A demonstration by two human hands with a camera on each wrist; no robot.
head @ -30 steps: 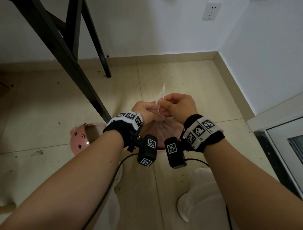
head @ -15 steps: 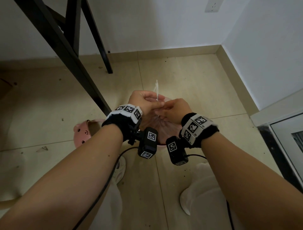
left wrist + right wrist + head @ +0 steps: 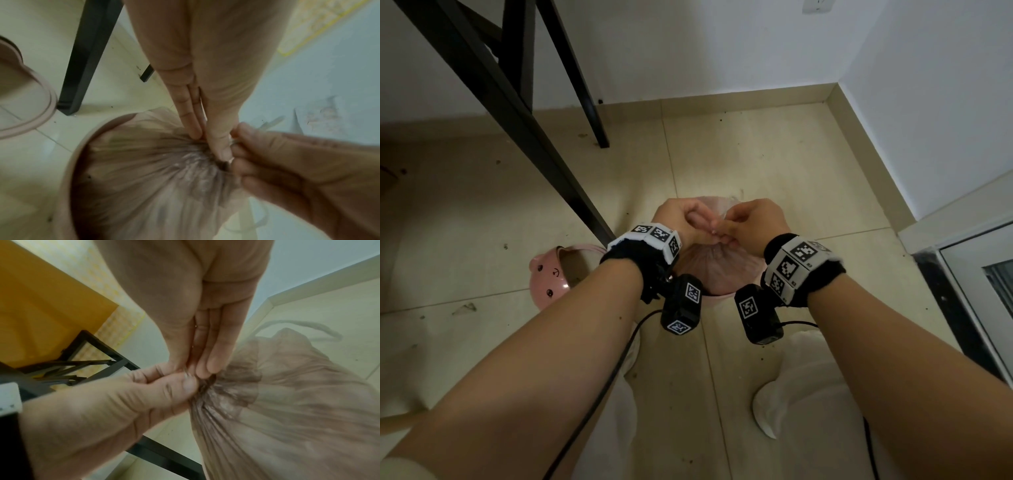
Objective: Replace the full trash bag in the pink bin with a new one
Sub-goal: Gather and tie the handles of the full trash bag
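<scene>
**Both hands at the neck of the full bag**

Beige floor tiles (image 3: 774,164) run under everything, with white trouser legs (image 3: 808,404) nearest the camera. Above them both forearms reach forward, each wrist wearing a marker-covered band.

The left hand (image 3: 681,219) and right hand (image 3: 753,222) meet over the pink bin (image 3: 68,170), which stands on the floor between the feet and the wall. Inside it sits the full trash bag (image 3: 712,270), translucent pinkish plastic, its top gathered into tight pleats. Each grip is closed to a pinch at that gathered neck: the left thumb and fingers (image 3: 193,120) press on the bunched plastic, and the right fingers (image 3: 213,356) curl around it from the other side, fingertips of both hands touching. A thin drawstring loop (image 3: 304,326) trails beyond the bag.

Left of the bin lies a pink lid with a pig face (image 3: 551,274). Farther back, black table legs (image 3: 517,130) slant toward the white wall (image 3: 688,51).
</scene>
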